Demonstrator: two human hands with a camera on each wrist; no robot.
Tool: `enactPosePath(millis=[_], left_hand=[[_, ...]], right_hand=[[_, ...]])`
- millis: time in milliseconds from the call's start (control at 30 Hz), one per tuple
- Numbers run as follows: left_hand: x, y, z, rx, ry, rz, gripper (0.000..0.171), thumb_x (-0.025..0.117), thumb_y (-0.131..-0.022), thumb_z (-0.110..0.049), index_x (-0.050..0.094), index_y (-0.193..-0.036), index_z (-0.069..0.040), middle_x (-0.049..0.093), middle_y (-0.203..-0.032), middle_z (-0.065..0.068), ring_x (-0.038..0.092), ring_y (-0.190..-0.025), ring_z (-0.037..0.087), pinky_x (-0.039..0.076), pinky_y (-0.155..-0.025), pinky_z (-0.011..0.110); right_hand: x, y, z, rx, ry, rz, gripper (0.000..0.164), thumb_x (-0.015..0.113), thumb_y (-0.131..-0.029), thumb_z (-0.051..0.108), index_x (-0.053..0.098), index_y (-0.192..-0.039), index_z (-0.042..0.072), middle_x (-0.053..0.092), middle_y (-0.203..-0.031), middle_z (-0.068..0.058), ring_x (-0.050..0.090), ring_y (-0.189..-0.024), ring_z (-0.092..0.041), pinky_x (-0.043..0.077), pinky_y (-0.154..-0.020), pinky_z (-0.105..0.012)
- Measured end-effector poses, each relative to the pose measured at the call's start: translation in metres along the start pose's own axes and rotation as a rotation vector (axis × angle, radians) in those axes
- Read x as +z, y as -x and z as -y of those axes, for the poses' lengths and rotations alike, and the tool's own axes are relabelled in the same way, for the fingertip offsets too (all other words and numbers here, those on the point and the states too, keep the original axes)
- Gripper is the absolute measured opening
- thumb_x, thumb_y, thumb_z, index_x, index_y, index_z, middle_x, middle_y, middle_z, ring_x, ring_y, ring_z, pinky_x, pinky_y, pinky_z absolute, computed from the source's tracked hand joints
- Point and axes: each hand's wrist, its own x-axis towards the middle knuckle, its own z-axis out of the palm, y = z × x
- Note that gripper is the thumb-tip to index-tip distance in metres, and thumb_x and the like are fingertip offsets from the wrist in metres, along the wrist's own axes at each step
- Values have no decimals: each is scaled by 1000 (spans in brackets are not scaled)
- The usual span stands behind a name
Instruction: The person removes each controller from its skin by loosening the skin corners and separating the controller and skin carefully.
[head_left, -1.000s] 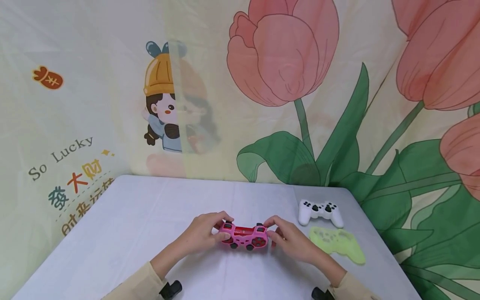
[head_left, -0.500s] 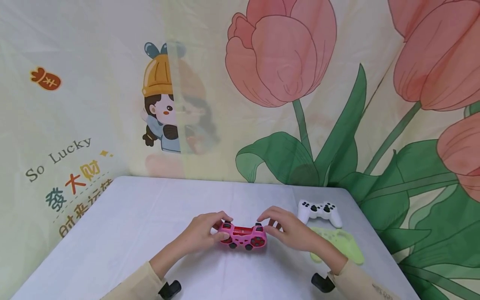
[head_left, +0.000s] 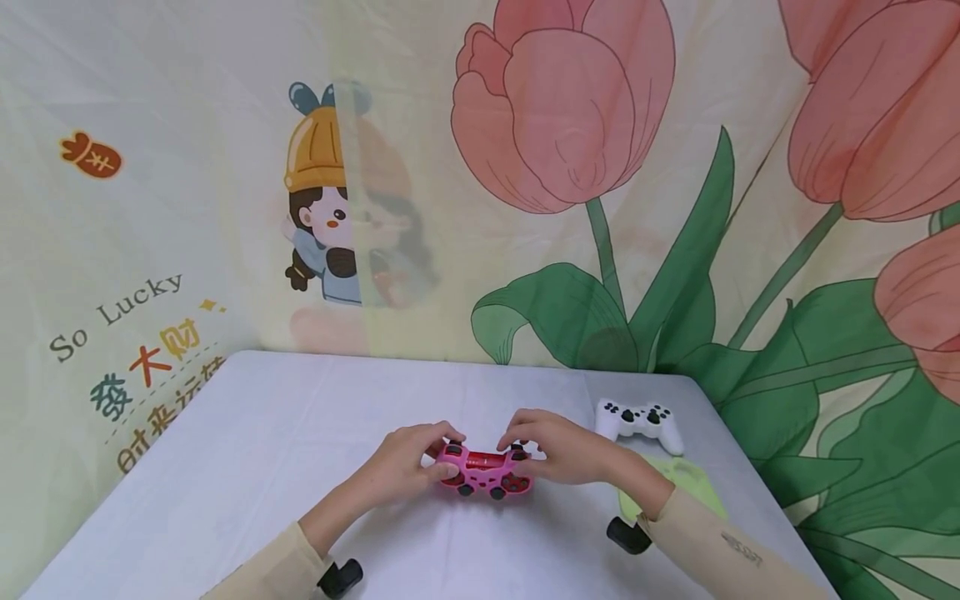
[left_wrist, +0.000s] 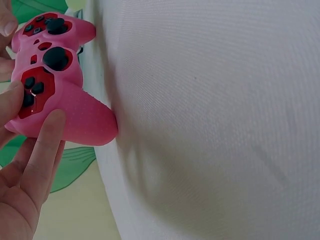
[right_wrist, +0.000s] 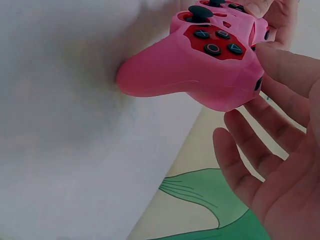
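A red game controller in a pink silicone cover (head_left: 489, 478) is held at the middle front of the table, black thumbsticks toward me. My left hand (head_left: 399, 464) grips its left end, with the thumb on top beside the direction buttons and fingers beneath, as the left wrist view shows. At the right end is my right hand (head_left: 566, 447); in the right wrist view its thumb lies on the upper edge by the triangle button and fingers reach behind the shoulder. One grip of the pink-covered controller (right_wrist: 160, 70) points down close to the cloth.
A white game controller (head_left: 640, 423) lies at the back right of the white-clothed table (head_left: 300, 408). Nearer me is a lime-green silicone controller cover (head_left: 693, 483), partly hidden by the right forearm. Printed curtains with tulips hang behind the table.
My right hand drew back from the controller's right end, rose, then came in over its upper right corner. The left hand and controller have stayed nearly still.
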Motion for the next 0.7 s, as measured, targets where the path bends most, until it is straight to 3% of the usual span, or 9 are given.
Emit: enactPosePath(millis=[233,700], left_hand=[[-1,0,0,18,3,-5,37,81,-95,-24,68,-130,-26,75,-100,-13,73,-100,10,53,-94,51],[0,1,1,35,-8,-10,38,82,-95,-26,68,-130,-22,74,-99,-13,73,-100,11,53,-93,50]], right_hand=[[-4,-8,4,17,57,58,19,79,-97,15,78,-116,15,65,-112,5,61,-107,-13,55,-97,-33],[-4,-13,6,-23,114,51,10,82,-95,15,79,-104,18,68,-103,10,59,-103,-12,54,-93,-29]])
